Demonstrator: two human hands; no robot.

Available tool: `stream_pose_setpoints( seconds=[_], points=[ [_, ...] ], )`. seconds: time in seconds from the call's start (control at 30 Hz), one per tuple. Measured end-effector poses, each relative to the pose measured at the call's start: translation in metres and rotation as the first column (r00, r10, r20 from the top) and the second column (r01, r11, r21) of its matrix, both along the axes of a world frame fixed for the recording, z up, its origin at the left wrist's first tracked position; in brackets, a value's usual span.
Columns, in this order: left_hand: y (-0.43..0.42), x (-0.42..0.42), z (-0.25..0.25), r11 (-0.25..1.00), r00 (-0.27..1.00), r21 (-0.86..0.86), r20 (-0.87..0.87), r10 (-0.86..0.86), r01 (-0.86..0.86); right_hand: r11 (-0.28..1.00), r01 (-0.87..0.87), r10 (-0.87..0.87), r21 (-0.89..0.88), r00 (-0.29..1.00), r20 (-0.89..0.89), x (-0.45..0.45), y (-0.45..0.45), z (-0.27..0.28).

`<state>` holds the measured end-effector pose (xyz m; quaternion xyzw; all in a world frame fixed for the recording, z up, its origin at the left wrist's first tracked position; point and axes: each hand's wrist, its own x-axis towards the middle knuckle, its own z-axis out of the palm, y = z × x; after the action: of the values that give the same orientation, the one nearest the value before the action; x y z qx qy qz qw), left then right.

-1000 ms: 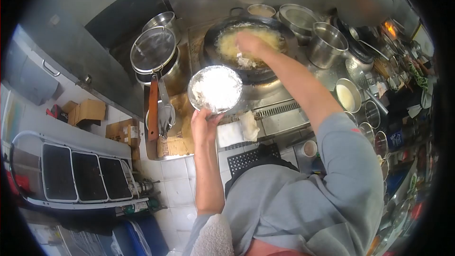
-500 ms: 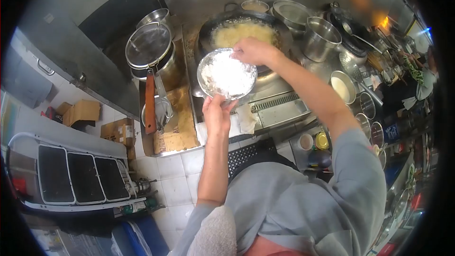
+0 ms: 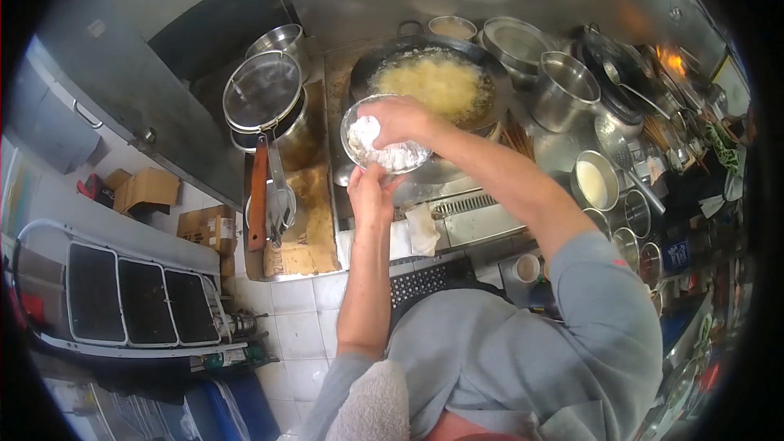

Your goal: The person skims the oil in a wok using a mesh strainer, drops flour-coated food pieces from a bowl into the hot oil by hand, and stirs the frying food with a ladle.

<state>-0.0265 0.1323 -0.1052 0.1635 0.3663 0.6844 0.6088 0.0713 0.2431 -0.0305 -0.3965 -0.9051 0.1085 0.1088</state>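
My left hand [image 3: 373, 189] grips the near rim of a round metal bowl [image 3: 349, 144] that holds white, floury pieces. Over the bowl is my right hand [image 3: 398, 120], its fingers down among the white pieces; the fingertips and anything between them are hidden. Just behind the bowl stands a large dark wok [image 3: 366, 68], where pale yellow pieces [image 3: 433, 82] bubble in oil.
A wire strainer [image 3: 263, 91] with a wooden handle rests on a pot at left. Steel pots [image 3: 566, 90] and a bowl of pale liquid [image 3: 594, 180] stand at right. A flame [image 3: 670, 60] burns farther right. A white cloth [image 3: 422, 229] lies at the counter's front edge.
My right hand has moved from over the wok back to the bowl and down into the white pieces. The bowl, still in my left hand, has shifted slightly.
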Motion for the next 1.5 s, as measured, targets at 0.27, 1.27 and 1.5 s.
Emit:
stream_pose_setpoints(
  seconds=[0.27, 1.27, 1.5],
  points=[
    [-0.003, -0.007, 0.005, 1.0, 1.0, 0.003, 0.012, 0.023, -0.023, 0.973, -0.228, 0.214, -0.048, 0.956, -0.202, 0.013, 0.027, -0.01],
    [0.008, -0.002, 0.001, 0.993, 0.993, 0.027, 0.029, -0.112, 0.111, 0.972, -0.157, 0.159, -0.173, 0.987, -0.003, 0.033, 0.038, 0.039],
    [0.005, -0.001, 0.004, 0.993, 0.993, 0.031, 0.031, -0.114, 0.113, 0.979, -0.167, 0.155, -0.118, 0.982, -0.105, 0.048, 0.05, 0.03]
  ],
)
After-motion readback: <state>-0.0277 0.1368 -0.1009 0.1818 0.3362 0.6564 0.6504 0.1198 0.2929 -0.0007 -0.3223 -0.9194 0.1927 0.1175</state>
